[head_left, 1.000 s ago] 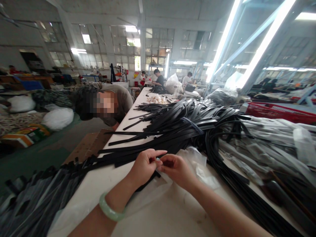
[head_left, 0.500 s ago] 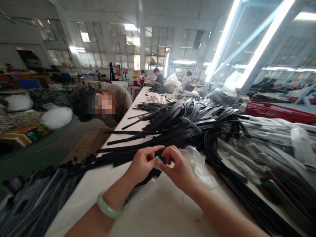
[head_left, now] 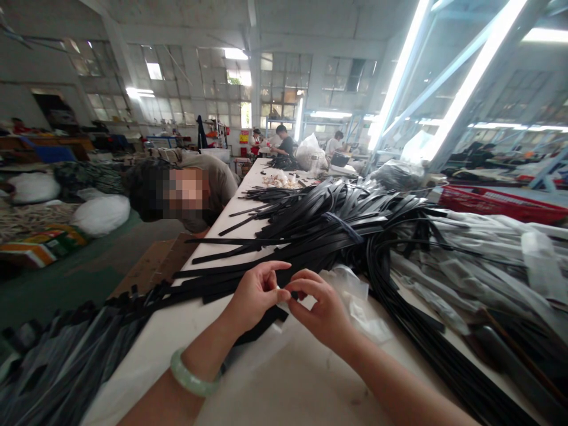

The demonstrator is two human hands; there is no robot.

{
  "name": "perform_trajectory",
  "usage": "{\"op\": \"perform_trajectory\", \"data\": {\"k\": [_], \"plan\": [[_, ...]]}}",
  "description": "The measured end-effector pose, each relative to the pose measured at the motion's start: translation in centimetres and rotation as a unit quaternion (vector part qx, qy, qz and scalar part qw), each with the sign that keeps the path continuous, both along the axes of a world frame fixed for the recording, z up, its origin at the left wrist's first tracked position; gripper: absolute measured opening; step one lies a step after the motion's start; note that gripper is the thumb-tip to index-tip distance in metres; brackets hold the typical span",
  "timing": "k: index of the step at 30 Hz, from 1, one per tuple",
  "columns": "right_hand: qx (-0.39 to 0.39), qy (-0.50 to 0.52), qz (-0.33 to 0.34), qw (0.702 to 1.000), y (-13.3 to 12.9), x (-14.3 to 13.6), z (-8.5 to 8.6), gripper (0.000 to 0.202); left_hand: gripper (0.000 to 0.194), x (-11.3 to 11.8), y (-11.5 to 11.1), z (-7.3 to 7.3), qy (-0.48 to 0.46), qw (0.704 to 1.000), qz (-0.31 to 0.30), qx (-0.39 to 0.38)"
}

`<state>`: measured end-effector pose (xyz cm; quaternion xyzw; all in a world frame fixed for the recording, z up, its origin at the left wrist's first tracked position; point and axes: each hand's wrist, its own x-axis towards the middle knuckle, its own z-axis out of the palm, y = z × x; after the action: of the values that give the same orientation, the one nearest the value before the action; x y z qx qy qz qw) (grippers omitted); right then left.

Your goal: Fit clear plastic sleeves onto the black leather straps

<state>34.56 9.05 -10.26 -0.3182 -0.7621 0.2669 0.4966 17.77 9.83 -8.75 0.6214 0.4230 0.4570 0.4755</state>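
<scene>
My left hand (head_left: 257, 293), with a pale green bangle (head_left: 193, 373) on its wrist, is pinched closed over the white table (head_left: 284, 378); its index finger stretches to the right. Fingertips of my right hand (head_left: 317, 302) are pressed together and meet the left thumb. Something small and whitish shows between them, too small to name. Just behind and below the hands lie black flat strips (head_left: 310, 248). A clear plastic bag (head_left: 355, 296) rests beside my right hand.
A person (head_left: 208, 183) leans down at the table's left edge. Dark strips (head_left: 75, 355) are heaped at lower left. Plastic-wrapped bundles (head_left: 497, 254) and a red crate (head_left: 501, 203) are at the right. Other people sit farther back.
My right hand's fingers have straightened somewhat and closed toward the left thumb. The left hand has barely moved.
</scene>
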Motion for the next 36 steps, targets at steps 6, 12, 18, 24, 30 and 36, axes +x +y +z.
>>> {"op": "perform_trajectory", "data": {"k": [6, 12, 18, 24, 30, 36], "plan": [[0.007, -0.021, 0.003, 1.0, 0.2, 0.0, 0.0, 0.012, 0.055, 0.3, -0.3, -0.3, 0.039, 0.999, -0.006, 0.01], [-0.046, 0.001, -0.024, 0.999, 0.7, 0.3, -0.4, 0.011, 0.057, 0.4, -0.7, 0.3, 0.145, 0.986, 0.049, 0.068], [-0.228, 0.063, 0.036, 0.971, 0.8, 0.2, -0.7, 0.025, 0.055, 0.4, -0.8, 0.3, 0.219, 0.967, 0.05, 0.12], [-0.241, 0.041, 0.042, 0.969, 0.4, -0.2, -0.6, 0.023, 0.059, 0.6, -0.9, -0.4, 0.249, 0.957, 0.017, 0.146], [-0.244, 0.033, 0.04, 0.968, 0.5, -0.2, -0.8, 0.016, 0.063, 0.6, -1.0, -0.3, 0.253, 0.958, 0.004, 0.134], [-0.239, 0.023, 0.036, 0.97, 0.5, -0.1, -0.7, 0.013, 0.063, 0.6, -1.0, -0.3, 0.249, 0.959, 0.009, 0.139]]}}
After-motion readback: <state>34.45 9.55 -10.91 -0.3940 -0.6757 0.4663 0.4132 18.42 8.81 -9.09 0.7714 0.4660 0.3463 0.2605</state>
